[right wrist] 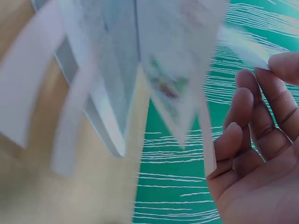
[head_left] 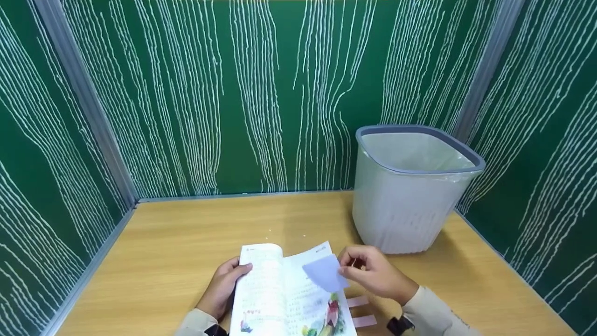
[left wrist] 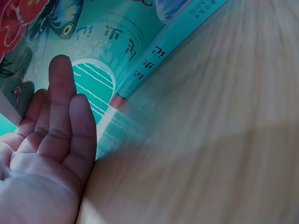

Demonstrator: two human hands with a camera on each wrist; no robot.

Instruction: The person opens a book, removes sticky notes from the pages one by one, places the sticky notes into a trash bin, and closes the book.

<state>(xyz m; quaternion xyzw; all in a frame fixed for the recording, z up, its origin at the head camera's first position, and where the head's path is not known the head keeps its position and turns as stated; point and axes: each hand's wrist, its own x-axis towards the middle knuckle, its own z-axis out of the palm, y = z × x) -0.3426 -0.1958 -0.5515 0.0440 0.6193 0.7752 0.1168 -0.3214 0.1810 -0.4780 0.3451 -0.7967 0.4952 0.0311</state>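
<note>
An open book (head_left: 261, 284) with printed text and a coloured picture faces up at the front of the table. My left hand (head_left: 225, 285) grips its left edge, thumb on the page and fingers under the cover. In the left wrist view those fingers (left wrist: 60, 86) lie against the teal illustrated cover (left wrist: 103, 28). Between thumb and forefinger, my right hand (head_left: 375, 273) pinches a pale lavender slip of paper (head_left: 324, 273) over the right page. Two pinkish paper strips (head_left: 364, 321) stick out from the book's right edge, below that hand.
A whitish waste bin (head_left: 401, 210) with a grey rim and a clear liner stands at the back right of the wooden table (head_left: 186, 233). Green panels (head_left: 289, 93) with wavy white lines enclose the back and sides. A few tiny white specks lie behind the book.
</note>
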